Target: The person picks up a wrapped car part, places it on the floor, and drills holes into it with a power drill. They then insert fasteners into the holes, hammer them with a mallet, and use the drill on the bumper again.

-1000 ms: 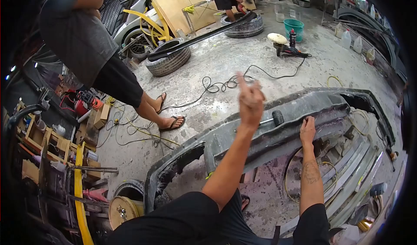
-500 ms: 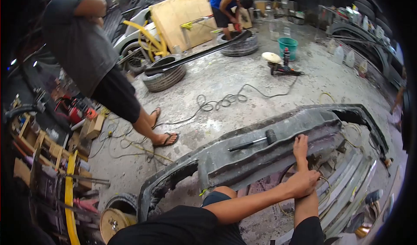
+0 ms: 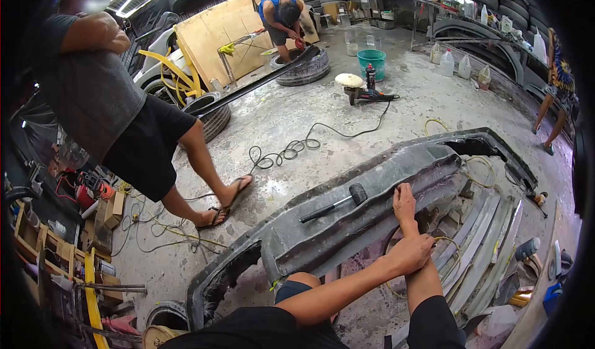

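A large grey car bumper (image 3: 310, 240) with a rough surface lies in front of me. My right hand (image 3: 404, 201) rests on its raised ridge, fingers stretched out and holding nothing. Across it comes my left arm, and my left hand (image 3: 412, 253) is wrapped round my right forearm (image 3: 423, 279); its fingertips are partly hidden. A rubber mallet (image 3: 334, 203) with a dark head and black grip lies on the bumper, left of my right hand.
A person (image 3: 124, 120) stands at left, arms folded. Another person (image 3: 280, 17) bends over a tyre (image 3: 304, 70) and a long black strip. A polisher (image 3: 365, 95) with a looped cord sits near a green bucket (image 3: 371, 65). Long grey strips (image 3: 471, 244) lie at right.
My view has shifted, so the bumper and mallet appear lower and further left. A person at the right edge has come more into sight. Both my hands keep their places.
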The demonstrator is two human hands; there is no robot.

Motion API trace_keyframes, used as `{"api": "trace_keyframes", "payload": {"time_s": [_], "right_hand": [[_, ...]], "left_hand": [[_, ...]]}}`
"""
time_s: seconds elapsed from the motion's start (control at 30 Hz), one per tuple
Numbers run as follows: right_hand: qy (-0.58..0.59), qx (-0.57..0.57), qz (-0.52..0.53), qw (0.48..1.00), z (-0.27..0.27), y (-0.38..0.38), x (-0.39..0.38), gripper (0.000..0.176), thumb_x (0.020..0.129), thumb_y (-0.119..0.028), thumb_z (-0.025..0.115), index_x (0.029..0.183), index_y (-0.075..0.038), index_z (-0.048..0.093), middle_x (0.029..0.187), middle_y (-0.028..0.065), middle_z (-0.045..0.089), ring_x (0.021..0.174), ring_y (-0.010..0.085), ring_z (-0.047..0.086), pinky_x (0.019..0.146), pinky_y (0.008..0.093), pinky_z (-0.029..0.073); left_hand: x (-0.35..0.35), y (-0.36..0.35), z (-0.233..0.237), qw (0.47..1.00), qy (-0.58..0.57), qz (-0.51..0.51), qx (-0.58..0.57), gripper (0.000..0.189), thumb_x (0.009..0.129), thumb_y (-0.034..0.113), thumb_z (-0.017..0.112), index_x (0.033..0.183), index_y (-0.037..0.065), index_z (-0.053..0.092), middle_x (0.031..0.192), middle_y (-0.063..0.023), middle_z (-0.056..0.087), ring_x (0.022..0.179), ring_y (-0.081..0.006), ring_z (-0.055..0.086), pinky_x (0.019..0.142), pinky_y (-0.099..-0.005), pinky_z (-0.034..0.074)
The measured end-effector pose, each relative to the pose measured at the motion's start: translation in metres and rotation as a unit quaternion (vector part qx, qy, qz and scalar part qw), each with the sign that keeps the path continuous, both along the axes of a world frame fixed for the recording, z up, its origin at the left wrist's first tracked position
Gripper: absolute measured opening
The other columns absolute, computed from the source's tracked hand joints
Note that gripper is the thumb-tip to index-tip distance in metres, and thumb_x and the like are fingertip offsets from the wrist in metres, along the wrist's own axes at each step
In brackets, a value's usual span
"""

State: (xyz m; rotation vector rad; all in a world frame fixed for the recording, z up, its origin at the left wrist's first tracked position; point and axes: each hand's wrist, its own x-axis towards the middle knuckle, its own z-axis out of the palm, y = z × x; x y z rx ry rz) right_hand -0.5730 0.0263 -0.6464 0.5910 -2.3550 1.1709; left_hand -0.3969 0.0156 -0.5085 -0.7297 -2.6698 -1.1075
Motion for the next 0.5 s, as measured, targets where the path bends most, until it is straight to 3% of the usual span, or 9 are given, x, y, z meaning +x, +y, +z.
{"api": "trace_keyframes", "payload": {"time_s": [0.1,0.5], "right_hand": [[-0.002,-0.002,0.016,1.000,0.002,-0.001,0.001,0.008,0.090,-0.011,0.050,0.091,-0.004,0.045,0.091,0.0166,0.048,0.081,0.0423,0.053,0.064,0.0483,0.044],[-0.034,-0.035,0.001,0.999,-0.005,0.005,-0.006,0.011,0.087,-0.012,0.057,0.091,-0.003,0.053,0.091,0.0155,0.053,0.083,0.0378,0.057,0.070,0.0430,0.047]], "left_hand": [[-0.001,-0.001,-0.004,1.000,-0.009,0.005,-0.010,0.017,0.086,0.014,0.055,0.091,-0.002,0.051,0.085,-0.0187,0.057,0.080,-0.0380,0.060,0.071,-0.0431,0.049],[0.000,0.005,-0.002,1.000,0.004,-0.008,0.005,0.018,0.088,0.015,0.055,0.093,-0.002,0.052,0.088,-0.0179,0.056,0.082,-0.0382,0.058,0.073,-0.0437,0.048]]}}
